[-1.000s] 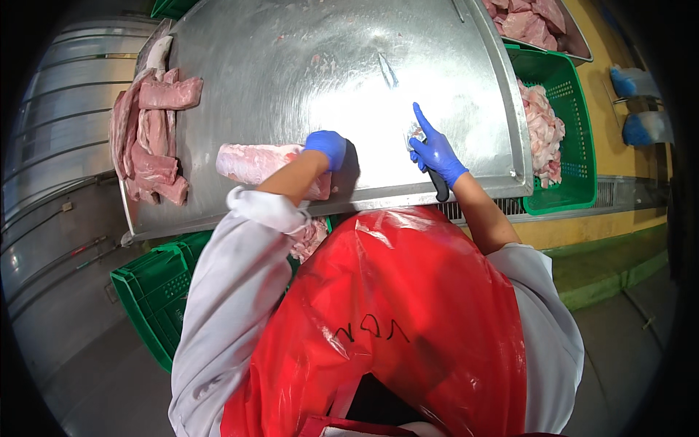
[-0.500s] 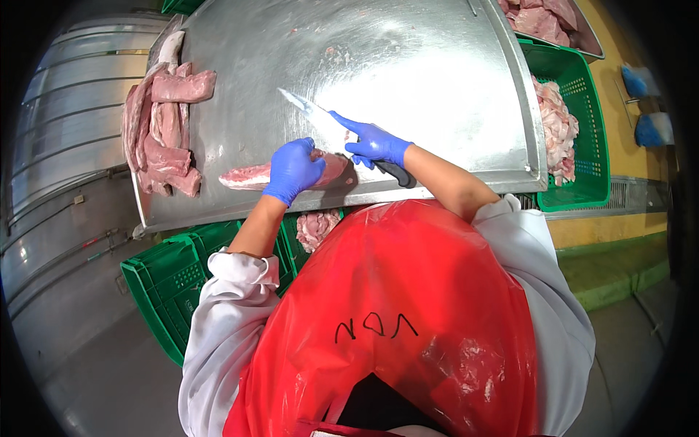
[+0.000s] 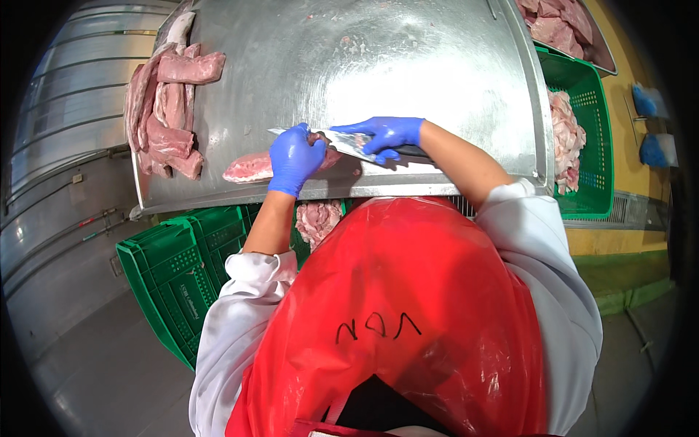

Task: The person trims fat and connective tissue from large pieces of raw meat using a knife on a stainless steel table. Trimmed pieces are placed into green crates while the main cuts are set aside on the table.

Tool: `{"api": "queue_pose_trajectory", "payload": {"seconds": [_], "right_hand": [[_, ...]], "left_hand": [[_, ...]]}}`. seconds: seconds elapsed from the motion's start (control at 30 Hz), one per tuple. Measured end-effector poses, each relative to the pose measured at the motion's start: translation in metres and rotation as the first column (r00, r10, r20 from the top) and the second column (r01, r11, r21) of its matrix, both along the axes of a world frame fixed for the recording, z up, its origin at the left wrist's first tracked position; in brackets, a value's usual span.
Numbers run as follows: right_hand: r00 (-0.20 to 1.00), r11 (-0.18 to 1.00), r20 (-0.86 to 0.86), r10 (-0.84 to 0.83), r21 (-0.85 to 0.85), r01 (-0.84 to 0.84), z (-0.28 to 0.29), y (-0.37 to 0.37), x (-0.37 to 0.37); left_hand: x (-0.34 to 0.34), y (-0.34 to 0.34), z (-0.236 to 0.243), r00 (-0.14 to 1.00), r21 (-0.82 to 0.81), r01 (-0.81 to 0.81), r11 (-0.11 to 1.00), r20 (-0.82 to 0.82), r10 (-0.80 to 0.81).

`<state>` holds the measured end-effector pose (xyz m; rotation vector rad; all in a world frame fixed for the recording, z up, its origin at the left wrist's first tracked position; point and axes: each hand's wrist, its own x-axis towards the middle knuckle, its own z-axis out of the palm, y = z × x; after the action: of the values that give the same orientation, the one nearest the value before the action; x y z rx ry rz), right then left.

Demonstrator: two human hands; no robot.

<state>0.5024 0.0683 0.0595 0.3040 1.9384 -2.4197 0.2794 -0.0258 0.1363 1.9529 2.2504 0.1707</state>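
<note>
On the metal table (image 3: 277,80), at its near edge toward six o'clock, lies a long pink meat piece (image 3: 249,167); its long axis slants slightly, one end just below nine o'clock, the other just above three. The person's left hand (image 3: 295,160) is closed over its middle, fingers toward twelve o'clock, hiding that stretch. The right hand (image 3: 389,136) grips the dark handle of a knife (image 3: 348,143), forefinger stretched along the blade. The knife's tip aims between nine and ten o'clock, showing past the left hand, and its handle trails between three and four; whether the edge touches the meat cannot be told. From the piece, stacked meat strips (image 3: 169,105) lie toward ten o'clock, a green basket (image 3: 601,149) of pale trimmings (image 3: 566,142) toward three, and a green crate (image 3: 171,280) between seven and eight.
</note>
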Motion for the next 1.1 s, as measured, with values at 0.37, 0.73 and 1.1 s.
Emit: {"api": "queue_pose_trajectory", "payload": {"seconds": [0.37,0.73,1.1], "right_hand": [[0.999,0.998,0.003,0.037,0.057,-0.037,-0.001,0.019,-0.006],[0.992,0.990,0.098,-0.077,0.128,0.064,0.017,0.014,0.020],[0.949,0.976,0.242,-0.203,-0.028,0.216,0.020,-0.025,0.071]], "left_hand": [[0.003,0.022,0.020,0.995,0.097,0.036,0.995,0.091,-0.045],[-0.011,0.093,0.051,0.737,0.001,-0.145,0.989,0.667,0.107],[-0.147,-0.034,0.140,0.725,-0.226,-0.156,0.962,0.635,0.267]]}}
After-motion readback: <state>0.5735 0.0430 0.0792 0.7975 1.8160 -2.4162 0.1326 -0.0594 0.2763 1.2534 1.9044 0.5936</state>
